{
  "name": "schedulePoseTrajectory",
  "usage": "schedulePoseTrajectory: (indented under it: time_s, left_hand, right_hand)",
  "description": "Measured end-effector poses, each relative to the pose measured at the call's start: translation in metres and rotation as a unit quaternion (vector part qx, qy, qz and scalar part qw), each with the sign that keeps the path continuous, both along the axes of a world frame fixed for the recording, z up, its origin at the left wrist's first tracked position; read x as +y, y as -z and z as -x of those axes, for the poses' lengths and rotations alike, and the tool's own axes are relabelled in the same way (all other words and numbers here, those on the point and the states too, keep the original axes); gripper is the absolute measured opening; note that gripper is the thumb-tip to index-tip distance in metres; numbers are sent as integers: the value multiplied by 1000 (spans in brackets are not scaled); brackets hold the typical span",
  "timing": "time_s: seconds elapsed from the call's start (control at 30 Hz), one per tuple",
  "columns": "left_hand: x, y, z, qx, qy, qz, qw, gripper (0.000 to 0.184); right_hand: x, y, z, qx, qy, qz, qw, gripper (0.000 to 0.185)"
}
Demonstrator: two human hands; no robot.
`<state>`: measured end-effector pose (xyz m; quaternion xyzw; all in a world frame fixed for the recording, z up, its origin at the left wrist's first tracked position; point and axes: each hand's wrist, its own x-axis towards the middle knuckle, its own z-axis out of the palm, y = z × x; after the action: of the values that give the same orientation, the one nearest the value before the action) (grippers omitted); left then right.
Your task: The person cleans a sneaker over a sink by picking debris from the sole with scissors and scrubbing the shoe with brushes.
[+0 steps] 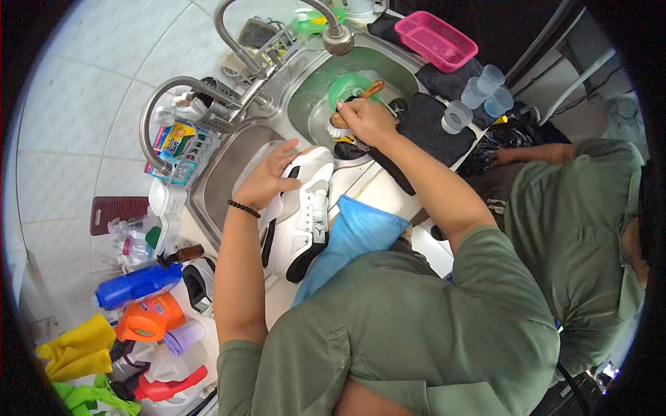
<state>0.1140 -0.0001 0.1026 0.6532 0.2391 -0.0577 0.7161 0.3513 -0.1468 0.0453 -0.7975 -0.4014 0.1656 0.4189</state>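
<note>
A white sneaker (302,220) with black parts lies on the counter beside the sinks. My left hand (266,175), with a dark bead bracelet at the wrist, is at the sneaker's left side, fingers and thumb spread; whether it touches the shoe I cannot tell. Over the edge of the right sink, my right hand (368,122) is closed around a wooden brush (338,122) with white bristles facing down. Just beyond it sits a green bowl (345,88) in the sink, and a second wooden handle (374,88) shows there. A blue cloth (364,232) lies near my body.
The left sink basin (208,182) has a curved faucet above it. A second sneaker (199,284), a blue bottle (139,286) and an orange jug (149,317) stand left. Plastic cups (456,118) and a pink basket (437,41) are right. Another person (576,208) stands close by.
</note>
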Motion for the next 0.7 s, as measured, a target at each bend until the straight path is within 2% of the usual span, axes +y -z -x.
schedulePoseTrajectory:
  time_s: [0.07,0.17,0.23,0.27,0.33,0.37,0.43,0.47,0.53,0.57,0.67,0.7]
  left_hand:
    - [-3,-4,3,6,-2,-42,999,78]
    - [-4,-9,4,88,37,-163,982,62]
    - [-21,-9,5,72,-23,-125,989,52]
    - [-26,-9,7,65,-53,-107,991,48]
    - [-6,34,23,126,-30,-234,964,54]
    - [1,49,29,157,-20,-294,943,57]
    - [-17,23,24,129,-28,-271,954,60]
    - [-26,12,20,115,-33,-260,958,61]
    - [-33,10,20,124,-36,-284,950,56]
    - [-34,9,18,129,-33,-294,947,56]
    - [-30,11,12,137,-24,-315,939,54]
    - [-30,13,13,140,-22,-319,937,54]
  right_hand:
    - [6,4,-6,21,0,9,1000,53]
    - [18,-2,2,47,-8,-14,999,55]
    - [30,-23,22,60,-62,-67,994,49]
    - [31,-41,38,10,-102,-64,993,48]
    - [31,-68,61,-92,-179,-58,978,46]
    - [34,-63,61,-95,-190,-50,976,49]
    - [41,-30,56,-101,-214,-33,971,55]
    - [53,-1,32,-151,-207,62,965,56]
    - [46,-11,0,-198,-214,219,931,56]
    - [46,-17,3,-161,-173,175,956,55]
    - [42,-46,57,-82,-239,-23,967,53]
    - [43,-32,66,-140,-265,-34,953,51]
